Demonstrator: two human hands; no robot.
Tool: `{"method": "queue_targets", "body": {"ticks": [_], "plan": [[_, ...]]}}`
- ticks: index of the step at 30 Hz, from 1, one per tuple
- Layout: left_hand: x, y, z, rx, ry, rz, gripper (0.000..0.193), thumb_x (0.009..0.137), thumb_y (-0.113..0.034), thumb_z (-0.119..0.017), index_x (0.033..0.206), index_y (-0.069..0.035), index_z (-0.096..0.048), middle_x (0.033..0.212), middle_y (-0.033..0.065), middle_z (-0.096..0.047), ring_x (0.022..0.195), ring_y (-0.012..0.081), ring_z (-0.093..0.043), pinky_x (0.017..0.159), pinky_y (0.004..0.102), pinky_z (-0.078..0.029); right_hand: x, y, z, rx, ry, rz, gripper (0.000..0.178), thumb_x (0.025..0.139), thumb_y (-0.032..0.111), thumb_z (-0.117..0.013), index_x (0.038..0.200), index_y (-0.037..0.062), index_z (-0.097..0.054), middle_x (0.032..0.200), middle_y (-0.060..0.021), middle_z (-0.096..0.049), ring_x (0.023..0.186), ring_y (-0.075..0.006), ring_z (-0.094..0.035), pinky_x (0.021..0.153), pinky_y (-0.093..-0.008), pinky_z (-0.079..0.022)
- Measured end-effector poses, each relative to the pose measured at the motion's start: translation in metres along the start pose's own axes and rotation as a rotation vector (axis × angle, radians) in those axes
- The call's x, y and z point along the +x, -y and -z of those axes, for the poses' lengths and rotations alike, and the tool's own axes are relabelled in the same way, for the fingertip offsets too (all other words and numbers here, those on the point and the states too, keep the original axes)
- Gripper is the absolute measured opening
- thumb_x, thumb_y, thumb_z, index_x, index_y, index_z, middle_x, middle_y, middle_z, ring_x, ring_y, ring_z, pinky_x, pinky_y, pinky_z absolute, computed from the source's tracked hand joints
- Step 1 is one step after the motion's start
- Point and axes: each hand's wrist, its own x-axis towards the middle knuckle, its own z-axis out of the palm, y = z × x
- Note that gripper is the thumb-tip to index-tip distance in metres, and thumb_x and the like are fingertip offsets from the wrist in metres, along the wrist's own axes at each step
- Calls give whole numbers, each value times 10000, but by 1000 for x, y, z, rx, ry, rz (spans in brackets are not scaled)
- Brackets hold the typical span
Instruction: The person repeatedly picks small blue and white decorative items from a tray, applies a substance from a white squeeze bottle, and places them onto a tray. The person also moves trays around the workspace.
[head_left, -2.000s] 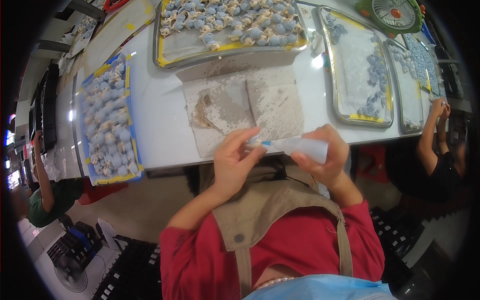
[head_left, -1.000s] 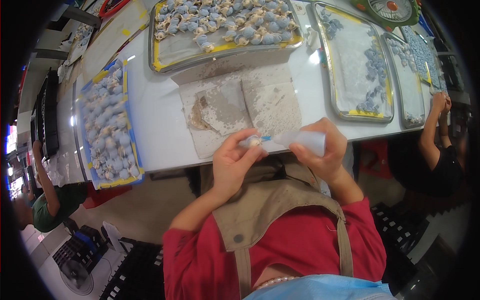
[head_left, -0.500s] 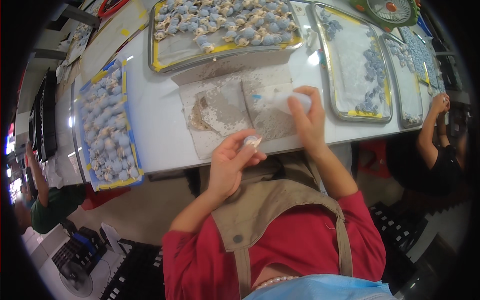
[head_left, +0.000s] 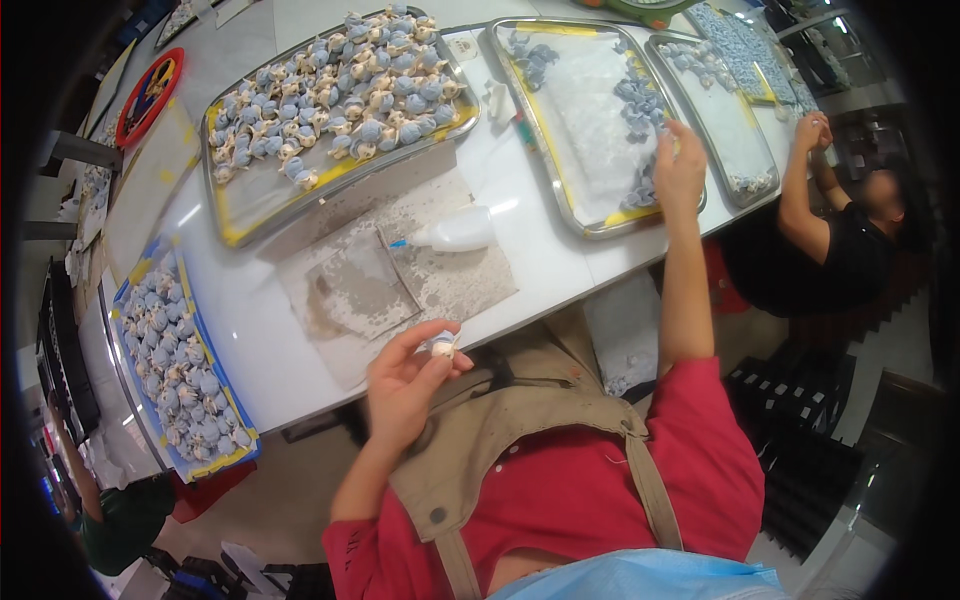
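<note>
Between the thumb and fingers of my left hand (head_left: 408, 385) is a small cream-and-blue figurine (head_left: 443, 345), held just off the table's front edge. My right hand (head_left: 682, 172) is over the near right side of a metal tray (head_left: 585, 228) that holds loose blue-grey pieces (head_left: 640, 105). Its thumb and forefinger look apart, and I see nothing between them, though the other fingers are partly hidden. A white squeeze bottle (head_left: 465, 230) with a blue tip lies on its side on a stained cardboard sheet (head_left: 350, 290) between my hands.
A large metal tray (head_left: 235, 228) of similar figurines stands at the back left. More fill a blue tray (head_left: 243, 455) at left. Further right is another metal tray (head_left: 745, 160), with a co-worker (head_left: 820, 230) beside it. A red basket (head_left: 150, 95) is far left.
My right hand has let go of the white bottle, which now lies on the cardboard, and has moved right to the tray of blue-grey pieces. The left keeps the figurine. The view has turned.
</note>
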Motion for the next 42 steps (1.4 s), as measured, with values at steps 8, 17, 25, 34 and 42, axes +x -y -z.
{"method": "queue_targets", "body": {"ticks": [8, 17, 25, 34, 42], "plan": [[1, -1, -8, 93, 9, 11, 330, 826, -41, -580, 1140, 33, -506, 1094, 137, -571, 829, 177, -607, 712, 245, -478, 5, 1, -27, 185, 315, 31, 324, 870, 228, -485, 1128, 43, -551, 1175, -174, -534, 1093, -308, -499, 906, -342, -389], [1, -1, -19, 116, 6, 17, 323, 826, -23, -569, 1139, 29, -511, 1099, 129, -571, 834, 174, -607, 715, 248, -479, 106, -27, -60, 268, 325, -50, 312, 876, 225, -506, 1152, 91, -566, 1204, -121, -537, 1001, -219, -570, 858, -294, -430], [0, -5, -21, 124, -30, 23, 324, 842, -26, -558, 1157, 24, -505, 1124, 113, -554, 868, 164, -599, 744, 252, -475, 139, -43, -93, -27, 487, 169, 279, 839, 269, -532, 999, 55, -613, 977, -172, -610, 929, -338, -571, 815, -397, -440], [10, 0, -18, 102, 9, 50, 311, 842, -25, -554, 1148, 18, -513, 1113, 113, -561, 859, 161, -598, 737, 251, -475, 43, 27, -28, 294, 607, 13, 208, 840, 192, -578, 951, 24, -629, 845, -99, -631, 754, -180, -588, 691, -284, -459], [8, 3, -13, 88, -22, 29, 309, 846, -27, -554, 1149, 17, -512, 1122, 120, -562, 832, 161, -599, 721, 249, -475, 87, -18, -42, 184, 297, -44, 187, 833, 149, -575, 968, 44, -651, 853, -118, -662, 772, -187, -628, 697, -284, -474]]}}
